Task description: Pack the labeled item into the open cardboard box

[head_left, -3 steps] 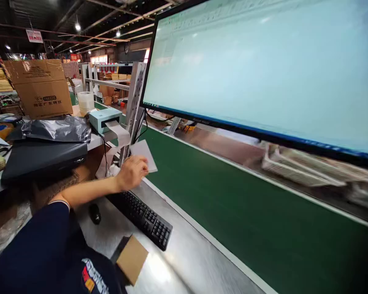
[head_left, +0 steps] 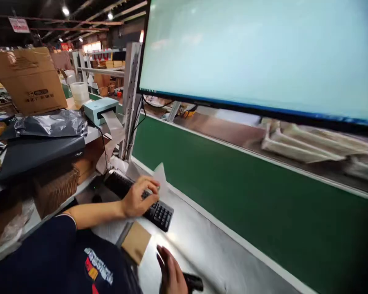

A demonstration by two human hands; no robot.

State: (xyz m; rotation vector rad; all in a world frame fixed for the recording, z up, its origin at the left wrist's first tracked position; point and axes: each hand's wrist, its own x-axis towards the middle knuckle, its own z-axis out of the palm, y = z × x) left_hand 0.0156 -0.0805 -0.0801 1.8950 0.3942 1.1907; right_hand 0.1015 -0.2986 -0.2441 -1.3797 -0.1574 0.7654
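Note:
My left hand (head_left: 141, 197) is raised above the keyboard (head_left: 162, 215), thumb and fingers pinching a small white paper sheet (head_left: 161, 179). One corner of the sheet sticks up beyond the fingertips. At the lower edge, my right hand (head_left: 173, 274) is partly in view and blurred, its fingers stretched out and apart from the thumb. Just right of that hand lies a black object (head_left: 194, 281), partly hidden by it. Between my body and the keyboard sits a small brown cardboard box (head_left: 137, 243) on the metal table (head_left: 190, 249).
A large monitor (head_left: 251, 53) hangs over the green conveyor belt (head_left: 233, 183). To the left are a light-blue label printer (head_left: 93, 109) with paper strip coming out, a black plastic bag (head_left: 53, 123), a large carton (head_left: 33, 83) and stacked flat cardboard (head_left: 59, 188).
My left hand has drawn back from the belt's edge toward me, bringing the white sheet with it. My right hand has come into view at the bottom. The camera has tilted down.

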